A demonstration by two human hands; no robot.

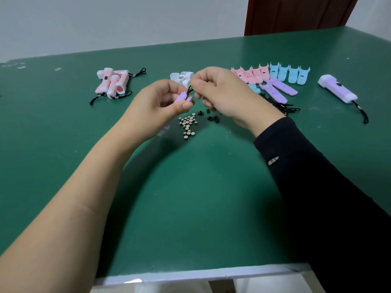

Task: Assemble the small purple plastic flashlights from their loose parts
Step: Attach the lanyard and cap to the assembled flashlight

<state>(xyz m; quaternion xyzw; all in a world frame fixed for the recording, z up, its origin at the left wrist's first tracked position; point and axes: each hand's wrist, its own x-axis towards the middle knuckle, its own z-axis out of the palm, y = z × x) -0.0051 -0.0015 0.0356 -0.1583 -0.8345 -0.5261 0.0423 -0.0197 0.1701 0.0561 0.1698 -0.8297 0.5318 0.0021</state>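
My left hand pinches a purple shell half between thumb and curled fingers and holds it above the green table. My right hand pinches a thin black cord between thumb and forefinger, and the cord's lower end meets the upper end of the shell. I cannot tell whether the cord is seated in it.

Just below my hands a cluster of small button cells lies on the table, with a few little black switch pieces beside it to the right. Behind my hands stand white head caps. At the far left, pink flashlights lie in a heap with their cords. To the right, a row of pink shells touches a row of blue shells, with loose purple shells in front of them and spare black cords nearer me. Far right lies 1 finished purple flashlight, its cord trailing toward me. My right arm wears a black sleeve.
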